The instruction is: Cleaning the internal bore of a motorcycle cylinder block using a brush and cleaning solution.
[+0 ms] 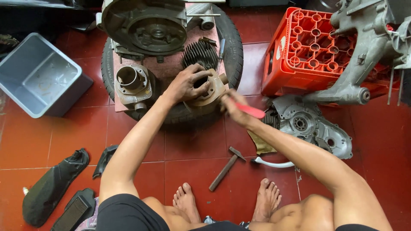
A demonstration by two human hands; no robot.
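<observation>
Sitting on red tiled floor (192,145), tyre (233,47) (workshop)

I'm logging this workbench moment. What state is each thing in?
Engine cylinder: resting on the tyre, gripped by the left hand.
Red-handled tool: held in the right hand, at the cylinder.
Hammer: lying on the floor, untouched.
Grey tub: upright, open.
Red crate: upturned, bearing an engine casing.

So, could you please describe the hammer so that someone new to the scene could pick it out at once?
Start at the tyre lying flat on the red tiled floor, then look down toward the person's bare feet. The hammer lies alone on the tiles just above them, slanted, its dark metal head uppermost. It is the only tool with a long, straight handle.
</observation>
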